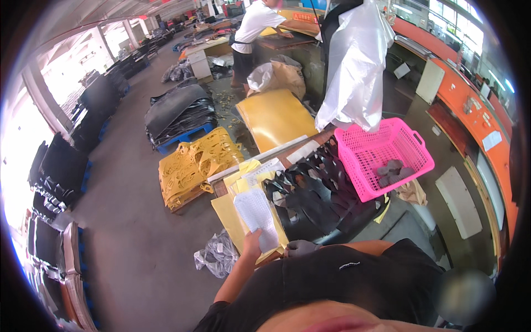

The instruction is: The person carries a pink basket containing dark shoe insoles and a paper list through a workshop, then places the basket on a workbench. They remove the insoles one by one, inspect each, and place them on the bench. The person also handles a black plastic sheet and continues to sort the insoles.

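My left hand [253,242] is bare and closed on the lower edge of a white printed sheet [254,211], its thumb on top. The sheet lies over or just above yellow sheets of paper [228,213] at the left end of the worktable. In a grey glove, my right hand [301,248] rests close to my body at the table's near edge; its fingers are too hidden to read. Beyond it spreads a black sheet full of cut-out holes [310,191]. A pink plastic basket [359,166] with dark grey pieces [394,172] inside stands to the right.
Yellow cut-out sheets [196,163] and a smooth yellow stack [275,116] lie beyond the table. Black sheets [180,113] sit on a blue pallet. Silvery plastic [357,66] hangs above the basket. A crumpled clear bag [217,254] is on the floor. Another person [251,33] works further back.
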`<state>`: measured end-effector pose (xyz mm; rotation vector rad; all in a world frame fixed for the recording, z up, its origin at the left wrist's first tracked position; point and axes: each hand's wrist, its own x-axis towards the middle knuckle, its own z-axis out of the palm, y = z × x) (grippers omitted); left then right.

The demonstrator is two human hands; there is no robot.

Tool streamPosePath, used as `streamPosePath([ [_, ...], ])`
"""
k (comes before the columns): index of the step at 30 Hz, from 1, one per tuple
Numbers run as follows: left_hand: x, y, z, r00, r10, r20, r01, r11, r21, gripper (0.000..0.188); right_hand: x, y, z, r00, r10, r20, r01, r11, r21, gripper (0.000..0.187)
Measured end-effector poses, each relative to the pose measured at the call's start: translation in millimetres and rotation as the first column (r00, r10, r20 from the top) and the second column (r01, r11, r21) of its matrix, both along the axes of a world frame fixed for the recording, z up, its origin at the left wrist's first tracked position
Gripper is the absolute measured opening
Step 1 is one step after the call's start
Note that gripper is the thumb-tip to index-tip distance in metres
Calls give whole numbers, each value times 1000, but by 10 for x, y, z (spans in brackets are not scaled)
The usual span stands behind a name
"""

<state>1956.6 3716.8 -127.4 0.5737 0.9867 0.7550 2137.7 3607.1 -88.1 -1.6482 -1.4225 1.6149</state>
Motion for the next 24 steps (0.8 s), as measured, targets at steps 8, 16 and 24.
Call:
streamPosePath([
  [8,107,-13,181,985,-94,-148,111,988,108,31,61,-173,45,993,-113,-41,109,990,-86,22],
  [16,362,-252,386,982,-164,-91,173,979,109,33,198,-396,37,990,-133,-49,133,991,-7,29],
  [24,778,-644,505,850,-420,-318,499,836,229,32,478,-920,82,753,-536,-382,575,818,-14,30],
])
